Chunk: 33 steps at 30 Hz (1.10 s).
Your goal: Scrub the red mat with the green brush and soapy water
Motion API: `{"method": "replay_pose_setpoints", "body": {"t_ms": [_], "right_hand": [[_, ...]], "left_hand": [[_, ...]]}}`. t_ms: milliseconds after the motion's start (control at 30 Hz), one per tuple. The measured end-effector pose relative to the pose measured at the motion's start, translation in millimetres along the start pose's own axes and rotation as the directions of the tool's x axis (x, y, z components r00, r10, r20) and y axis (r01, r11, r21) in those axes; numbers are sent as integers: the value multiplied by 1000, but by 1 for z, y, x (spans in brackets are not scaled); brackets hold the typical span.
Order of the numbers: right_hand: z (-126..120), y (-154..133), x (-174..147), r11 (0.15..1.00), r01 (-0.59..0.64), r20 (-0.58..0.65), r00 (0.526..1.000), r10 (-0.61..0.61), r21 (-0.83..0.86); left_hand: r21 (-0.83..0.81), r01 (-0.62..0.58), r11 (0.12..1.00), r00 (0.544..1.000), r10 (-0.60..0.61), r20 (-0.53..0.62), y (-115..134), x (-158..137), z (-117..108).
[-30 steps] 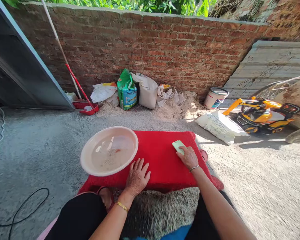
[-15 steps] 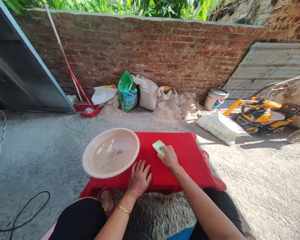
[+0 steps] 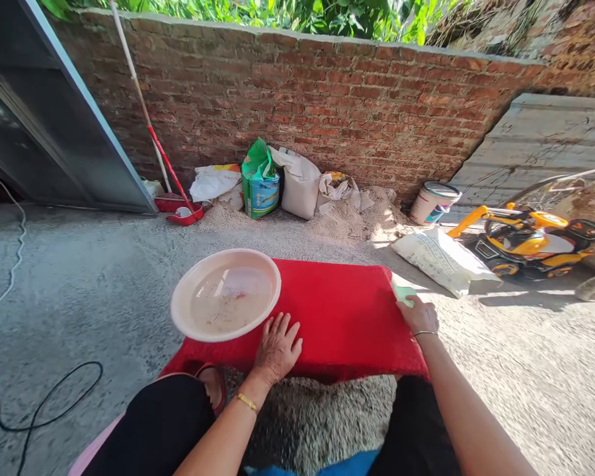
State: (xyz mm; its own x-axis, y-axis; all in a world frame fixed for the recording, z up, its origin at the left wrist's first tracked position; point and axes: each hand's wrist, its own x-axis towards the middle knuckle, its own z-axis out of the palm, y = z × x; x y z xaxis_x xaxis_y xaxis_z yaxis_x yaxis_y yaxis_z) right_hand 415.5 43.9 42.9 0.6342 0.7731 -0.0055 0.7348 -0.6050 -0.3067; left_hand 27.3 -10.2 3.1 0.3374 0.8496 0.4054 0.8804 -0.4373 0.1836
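Two hands on mat (image 3: 342, 317) | right hand (image 3: 419, 315) grips sponge (image 3: 402, 292) at mat's far right edge | left hand (image 3: 277, 347) flat, fingers spread, holding nothing, just right of basin (image 3: 183, 311)

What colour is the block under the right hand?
Pale green block, seen best in the head view.

Red mat (image 3: 337, 317): coarse, fuzzy pile, matt. Round cream plastic basin (image 3: 226, 294) at mat's left edge: smooth, glossy, wet film inside. Pale green pad (image 3: 402, 292) at mat's right edge under right hand (image 3: 418, 315): smooth, looks plastic or foam, cannot tell which. Thin metal bangle (image 3: 424, 333) on right wrist, shiny; gold one (image 3: 246, 402) on left. Concrete ground (image 3: 79, 291): rough, gritty. Red brick wall (image 3: 327, 112): rough, matt. Woven plastic sacks (image 3: 297, 182), dull.
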Motion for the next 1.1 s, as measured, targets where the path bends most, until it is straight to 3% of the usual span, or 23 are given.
{"method": "replay_pose_setpoints", "body": {"t_ms": [100,200,300,400,467,533,600,667,767,867,933,1000,1100], "right_hand": [[-4,8,-6,999,-38,-27,999,39,24],[11,-31,-30,984,165,-18,986,-164,63],[35,-96,-67,903,417,3,908,-419,100],[59,-158,-103,785,607,42,787,-615,127],[71,-186,-119,727,674,65,726,-685,133],[77,-200,-121,706,698,86,701,-708,120],[77,-197,-109,723,685,103,715,-691,93],[69,-176,-86,780,622,109,773,-625,64],[47,-116,-40,900,435,88,896,-436,29],[21,-48,-5,989,145,66,987,-147,35],[8,-16,6,996,-61,38,998,59,58],[2,-5,6,985,-145,1,989,146,91],[11,-31,-8,992,-5,-21,1000,7,130]], "left_hand": [[6,-10,1000,1000,10,-2,0,0,-1],[18,-8,1000,1000,8,7,-1,-1,0],[16,-5,1000,1000,4,6,-1,-1,2],[6,-6,1000,1000,6,-2,-1,-2,3],[0,-10,1000,1000,10,-2,-1,-2,4],[0,-10,1000,1000,10,6,-1,-1,4],[2,-9,1000,1000,9,16,-1,-1,4],[2,-6,1000,1000,6,24,-1,-1,4],[1,-1,1000,1000,1,26,0,-1,3],[4,-2,1000,1000,2,17,0,-1,2],[4,-6,1000,1000,6,8,0,-1,2],[4,-8,1000,1000,8,5,0,0,1],[6,-4,1000,1000,4,-1,0,-1,1]]}}
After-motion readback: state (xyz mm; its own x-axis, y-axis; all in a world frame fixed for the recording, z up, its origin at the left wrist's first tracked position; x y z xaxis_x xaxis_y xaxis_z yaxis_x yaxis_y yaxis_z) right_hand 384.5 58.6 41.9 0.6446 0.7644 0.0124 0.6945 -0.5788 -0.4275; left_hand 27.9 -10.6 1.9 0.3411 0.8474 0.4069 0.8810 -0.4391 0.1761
